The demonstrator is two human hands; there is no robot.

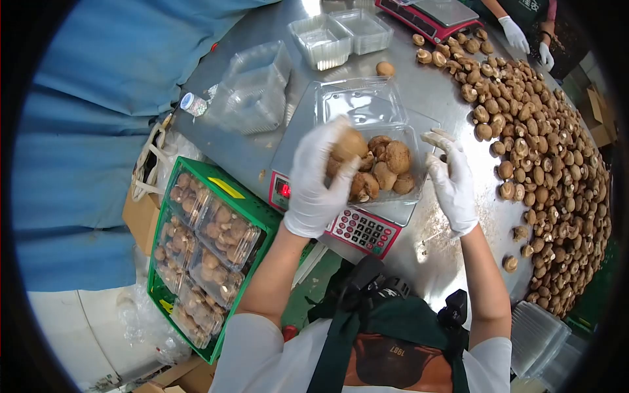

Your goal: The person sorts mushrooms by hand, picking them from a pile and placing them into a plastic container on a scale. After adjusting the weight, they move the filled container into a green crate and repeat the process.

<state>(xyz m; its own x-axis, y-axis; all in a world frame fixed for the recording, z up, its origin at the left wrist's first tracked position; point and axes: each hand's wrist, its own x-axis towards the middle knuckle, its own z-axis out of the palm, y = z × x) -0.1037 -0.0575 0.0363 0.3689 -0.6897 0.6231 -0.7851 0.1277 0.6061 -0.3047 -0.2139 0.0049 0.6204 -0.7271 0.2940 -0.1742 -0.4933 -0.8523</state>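
My left hand (314, 183), in a white glove, has its fingers and thumb around a brown mushroom (352, 142) at the left side of a clear plastic box. Several more mushrooms (385, 175) lie inside this box, whose hinged lid (360, 105) is tipped back away from me. Under the box is a digital scale (367, 230) with a red-edged keypad and a lit red display. My right hand (453, 183), also gloved, is beside the box's right edge, thumb and fingers apart and holding nothing.
A large heap of mushrooms (550, 164) covers the table's right side. Stacked clear boxes (255, 85) stand at the back left, near a small jar (193, 104). At lower left, a green crate (190, 164) holds filled boxes. Another person's gloved hands (514, 34) are beyond a second scale (426, 19).
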